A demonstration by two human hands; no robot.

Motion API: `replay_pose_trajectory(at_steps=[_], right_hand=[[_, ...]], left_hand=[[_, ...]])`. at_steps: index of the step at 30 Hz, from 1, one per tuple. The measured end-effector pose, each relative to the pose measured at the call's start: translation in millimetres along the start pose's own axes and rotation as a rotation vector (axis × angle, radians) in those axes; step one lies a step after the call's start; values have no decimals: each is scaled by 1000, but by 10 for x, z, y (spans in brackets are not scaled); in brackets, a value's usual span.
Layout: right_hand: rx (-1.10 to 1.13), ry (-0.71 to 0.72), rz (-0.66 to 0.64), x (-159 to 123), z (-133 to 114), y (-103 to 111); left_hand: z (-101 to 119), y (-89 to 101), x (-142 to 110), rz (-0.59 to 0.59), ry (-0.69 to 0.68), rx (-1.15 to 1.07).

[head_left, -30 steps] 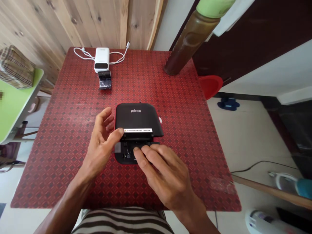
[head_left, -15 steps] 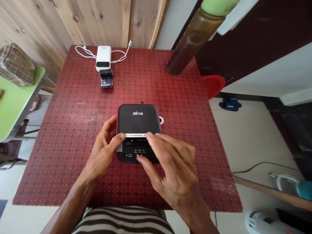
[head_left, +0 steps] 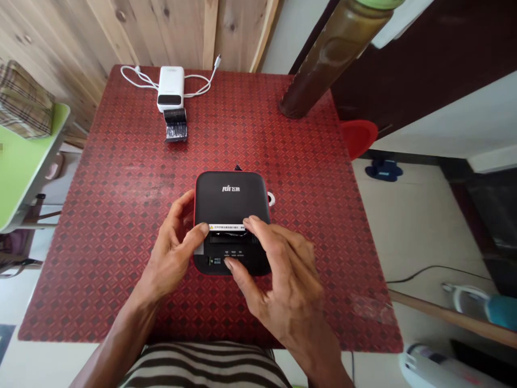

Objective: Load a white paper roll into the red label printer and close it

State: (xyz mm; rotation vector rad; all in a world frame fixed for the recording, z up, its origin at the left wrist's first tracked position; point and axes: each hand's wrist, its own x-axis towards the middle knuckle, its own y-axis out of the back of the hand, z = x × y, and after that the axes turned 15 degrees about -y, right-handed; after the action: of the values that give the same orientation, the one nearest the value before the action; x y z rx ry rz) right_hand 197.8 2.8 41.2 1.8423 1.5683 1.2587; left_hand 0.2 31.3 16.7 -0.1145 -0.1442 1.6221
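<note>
1. A striped garment (head_left: 205, 369) shows at the bottom edge, so the person sits close against the near side of the red table (head_left: 121, 226).
2. The right hand (head_left: 278, 280) lies over the near right part of the black printer (head_left: 231, 213). Its fingers are spread and open, gripping nothing: the thumb tip rests by the small buttons on the front panel, and the forefinger touches the white label strip (head_left: 226, 227) at the lid's edge.
3. The left hand (head_left: 173, 253) steadies the printer's left side, thumb on the strip's left end, the other fingers loosely curled and holding nothing.
4. The printer sits flat at the middle of the table, within easy reach of both hands.
5. Well beyond it lie a small black roll (head_left: 175, 125) and, touching that, a white power bank (head_left: 170, 89) with its cable (head_left: 197, 86).
6. A tall brown bottle (head_left: 319, 59) stands at the far right corner.
</note>
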Motion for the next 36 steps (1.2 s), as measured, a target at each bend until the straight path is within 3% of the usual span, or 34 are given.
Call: replay_pose_trajectory(at_steps=[7, 11, 14, 18, 24, 32, 36], right_hand=[[128, -26, 67, -95, 80, 28], [183, -211, 140, -340, 218, 17], [217, -318, 86, -571, 302, -92], [221, -299, 41, -751, 295, -302], [275, -356, 21, -767, 256, -491], [354, -369, 24, -774, 303, -545], [365, -363, 26, -762, 287, -555]], left_hand=[[-23, 57, -130, 35, 21, -39], [-21, 138, -305, 5, 36, -33], [-20, 148, -356, 32, 55, -20], [-10, 101, -328, 71, 51, -15], [41, 20, -307, 106, 60, -22], [66, -128, -294, 237, 73, -49], [26, -129, -301, 242, 57, -29]])
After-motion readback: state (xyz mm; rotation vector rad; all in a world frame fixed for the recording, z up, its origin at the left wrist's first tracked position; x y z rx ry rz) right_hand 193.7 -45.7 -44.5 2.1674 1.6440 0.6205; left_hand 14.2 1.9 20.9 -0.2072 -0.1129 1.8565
